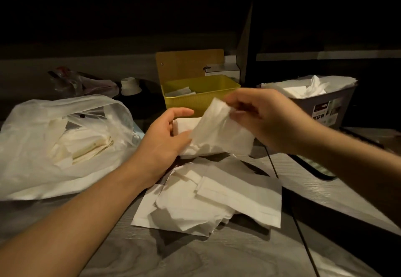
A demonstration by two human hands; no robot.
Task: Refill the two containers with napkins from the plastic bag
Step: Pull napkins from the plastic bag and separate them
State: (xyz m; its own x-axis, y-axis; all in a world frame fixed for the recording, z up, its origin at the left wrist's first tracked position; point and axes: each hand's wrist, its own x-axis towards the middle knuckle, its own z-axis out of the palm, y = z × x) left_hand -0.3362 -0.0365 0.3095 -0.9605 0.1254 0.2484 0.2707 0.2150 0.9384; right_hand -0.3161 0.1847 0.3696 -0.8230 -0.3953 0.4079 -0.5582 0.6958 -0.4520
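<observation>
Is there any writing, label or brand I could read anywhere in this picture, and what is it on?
No text can be read.
Printed label on the grey plastic basket holding white napkins: too small and blurred.
Small white box behind the yellow plastic container: no readable print.

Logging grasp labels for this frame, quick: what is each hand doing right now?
Left hand: grips the folded napkin stack.
Right hand: pinches the top napkin, lifting its edge.
</observation>
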